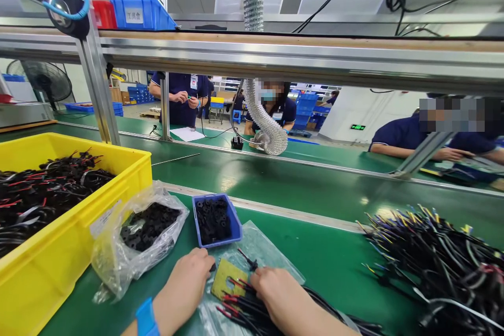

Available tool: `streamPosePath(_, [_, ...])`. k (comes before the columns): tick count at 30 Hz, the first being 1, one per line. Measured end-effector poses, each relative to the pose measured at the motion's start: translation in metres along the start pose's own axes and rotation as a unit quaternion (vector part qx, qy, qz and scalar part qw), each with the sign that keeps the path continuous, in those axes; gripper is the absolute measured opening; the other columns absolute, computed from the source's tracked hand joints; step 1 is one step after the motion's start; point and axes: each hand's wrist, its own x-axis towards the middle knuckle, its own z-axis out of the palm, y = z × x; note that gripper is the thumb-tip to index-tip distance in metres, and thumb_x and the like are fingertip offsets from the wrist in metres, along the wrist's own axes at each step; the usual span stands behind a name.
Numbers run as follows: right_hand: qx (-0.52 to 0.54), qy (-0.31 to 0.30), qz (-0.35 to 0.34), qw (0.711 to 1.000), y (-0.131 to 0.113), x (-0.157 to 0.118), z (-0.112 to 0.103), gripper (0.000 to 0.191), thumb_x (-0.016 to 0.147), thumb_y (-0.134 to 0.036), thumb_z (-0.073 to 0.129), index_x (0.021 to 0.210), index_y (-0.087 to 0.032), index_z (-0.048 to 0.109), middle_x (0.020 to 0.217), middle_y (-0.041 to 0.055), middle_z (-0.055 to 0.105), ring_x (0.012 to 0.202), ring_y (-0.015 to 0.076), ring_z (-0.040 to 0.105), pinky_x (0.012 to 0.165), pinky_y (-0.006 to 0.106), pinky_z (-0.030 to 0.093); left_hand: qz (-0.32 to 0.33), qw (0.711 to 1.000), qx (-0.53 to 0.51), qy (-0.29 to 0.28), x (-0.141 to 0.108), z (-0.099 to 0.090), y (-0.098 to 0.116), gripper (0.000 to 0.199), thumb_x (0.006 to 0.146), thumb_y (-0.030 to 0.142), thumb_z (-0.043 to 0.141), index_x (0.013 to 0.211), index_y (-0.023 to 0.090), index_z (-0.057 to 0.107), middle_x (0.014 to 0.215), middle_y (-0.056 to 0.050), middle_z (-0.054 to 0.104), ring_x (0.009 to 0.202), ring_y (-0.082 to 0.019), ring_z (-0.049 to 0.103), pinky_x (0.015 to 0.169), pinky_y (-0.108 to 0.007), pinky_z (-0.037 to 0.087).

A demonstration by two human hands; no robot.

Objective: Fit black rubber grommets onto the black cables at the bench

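Observation:
My left hand, with a blue band at the wrist, is closed in a pinch on a small black part just below the small blue bin of black parts. My right hand pinches a black cable end with a black piece on it. Between the hands, a yellow-green square pad with a hole lies on clear plastic. Several black cables with red tips lie beneath my right hand and across the pad's lower edge.
A yellow crate of black and red wires stands at left, beside a clear bag of black parts. A large cable bundle lies at right. People work beyond the metal frame; a flexible duct hangs midway.

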Motion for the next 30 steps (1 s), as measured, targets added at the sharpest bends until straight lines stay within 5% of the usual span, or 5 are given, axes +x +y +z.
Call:
streamPosePath(11, [-0.021, -0.006, -0.014, 1.0, -0.004, -0.004, -0.014, 0.023, 0.07, -0.002, 0.048, 0.079, -0.012, 0.067, 0.077, 0.0124, 0.069, 0.07, 0.0239, 0.065, 0.057, 0.027, 0.038, 0.025, 0.999, 0.029, 0.003, -0.002, -0.005, 0.008, 0.035, 0.082, 0.003, 0.033, 0.086, 0.019, 0.064, 0.087, -0.006, 0.061, 0.084, -0.019, 0.055, 0.073, -0.028, 0.041])
streamPosePath(19, [0.147, 0.089, 0.061, 0.983, 0.008, -0.009, -0.022, 0.015, 0.078, -0.016, 0.048, 0.078, -0.018, 0.063, 0.075, 0.003, 0.066, 0.07, 0.0168, 0.059, 0.059, 0.023, 0.035, 0.055, 0.993, -0.077, 0.067, 0.001, 0.003, 0.005, 0.028, 0.084, 0.007, 0.039, 0.094, 0.021, 0.061, 0.092, -0.004, 0.06, 0.088, -0.017, 0.053, 0.08, -0.027, 0.04])
streamPosePath(25, [0.212, 0.1, 0.067, 0.97, 0.012, -0.01, -0.023, 0.012, 0.077, -0.018, 0.05, 0.074, -0.019, 0.062, 0.067, 0.0004, 0.062, 0.063, 0.0143, 0.054, 0.056, 0.022, 0.031, 0.083, 0.995, -0.044, 0.018, 0.002, 0.007, 0.01, 0.027, 0.08, 0.005, 0.043, 0.085, 0.02, 0.065, 0.084, -0.004, 0.061, 0.086, -0.02, 0.051, 0.078, -0.032, 0.038])
streamPosePath(30, [0.261, 0.101, 0.054, 0.959, 0.008, -0.015, -0.025, 0.01, 0.075, -0.02, 0.051, 0.075, -0.019, 0.062, 0.064, -0.0006, 0.061, 0.057, 0.013, 0.05, 0.053, 0.021, 0.029, 0.034, 0.957, -0.285, 0.052, 0.008, 0.007, 0.012, 0.014, 0.08, 0.016, 0.048, 0.087, 0.017, 0.06, 0.088, -0.005, 0.059, 0.084, -0.017, 0.051, 0.079, -0.03, 0.039])
